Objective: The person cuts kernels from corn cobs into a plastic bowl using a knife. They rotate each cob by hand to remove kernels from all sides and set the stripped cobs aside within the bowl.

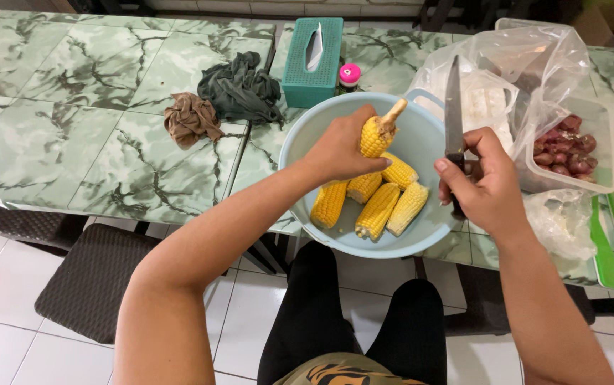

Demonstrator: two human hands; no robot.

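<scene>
— Gripping hard, those fingers (380, 165) of the left hand (342, 150): they wrap an upright corn cob (377, 132), stalk end at twelve o'clock, right over the pale blue bowl (300, 135).

— Over the bowl so that whatever drops stays in it, I'd judge. And the other hand?

— The right hand (488, 187) is clenched round the handle of a kitchen knife (453, 107), blade pointing straight up at twelve o'clock, held off to three o'clock of the cob, apart from it.

— Anything already in the bowl?

— Five cut corn pieces (374, 201) lying at six o'clock of the held cob, on the bottom.

— What crowds them?

— At three o'clock a clear plastic bag (535, 64) spills against a clear tub of shallots (567, 146); a green board (610, 264) sits at the far edge. At twelve o'clock a teal tissue box (314, 64) and a pink-capped bottle (349, 74) touch the rim's far side. Two crumpled cloths (221, 100) lie at ten o'clock on the marbled green tabletop (71, 121), well clear.
</scene>
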